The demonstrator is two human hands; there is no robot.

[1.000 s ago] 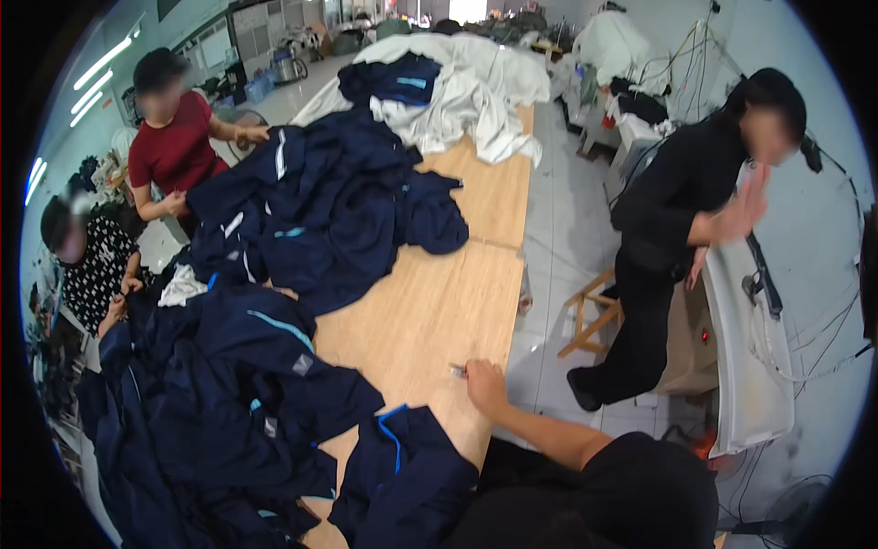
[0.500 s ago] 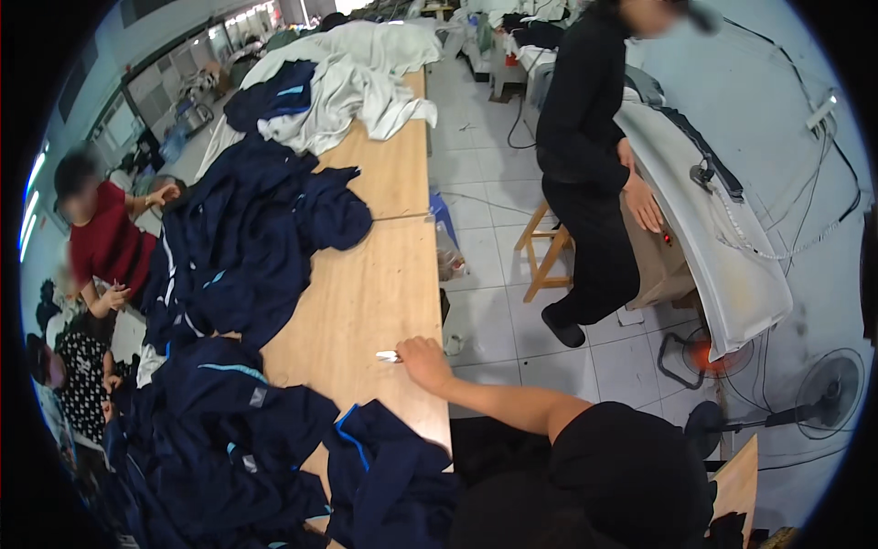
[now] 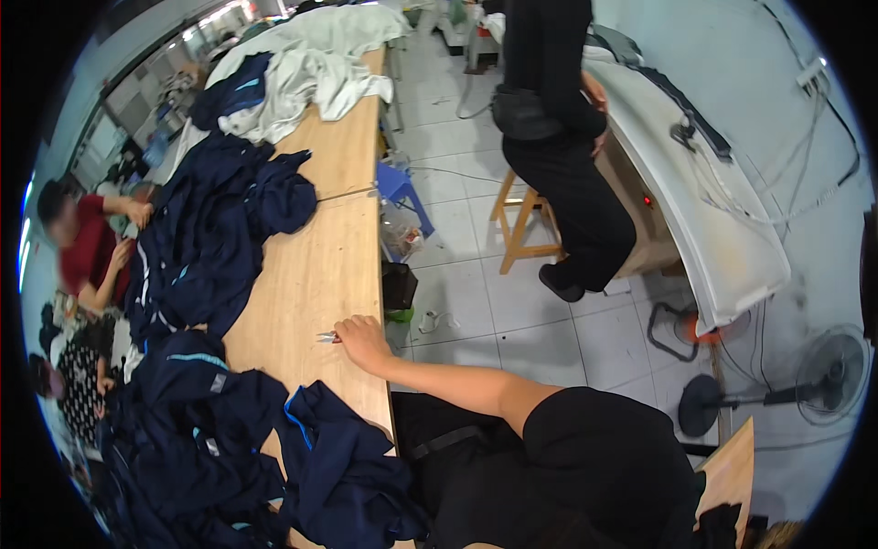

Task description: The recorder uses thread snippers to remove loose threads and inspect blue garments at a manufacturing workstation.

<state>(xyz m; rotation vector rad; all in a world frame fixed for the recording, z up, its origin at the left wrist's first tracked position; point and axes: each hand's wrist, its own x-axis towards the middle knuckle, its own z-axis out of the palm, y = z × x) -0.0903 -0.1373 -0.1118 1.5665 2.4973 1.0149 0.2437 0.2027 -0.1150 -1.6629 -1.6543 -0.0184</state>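
Observation:
My right hand (image 3: 364,345) rests at the right edge of the wooden table (image 3: 306,274), its fingers closed around small thread snips (image 3: 327,338) whose metal blades point left over the bare wood. Nearest to it on the near side lies a dark navy garment (image 3: 343,462) with a bright blue edge. Left of that, more navy garments (image 3: 187,421) with light blue trim are heaped, and another navy pile (image 3: 206,229) lies farther up the table. My left hand is out of the picture.
White cloth (image 3: 311,82) covers the table's far end. A person in black (image 3: 562,137) stands by a padded ironing table (image 3: 695,183) and a wooden stool (image 3: 521,224). Across the table is a person in red (image 3: 96,242). Fan (image 3: 828,375) at right; blue stool (image 3: 402,192) beside the table.
The view has swung right, so the table and my right hand sit farther left in it. The person in black has drawn a hand back from the ironing table's edge. I still hold the snips.

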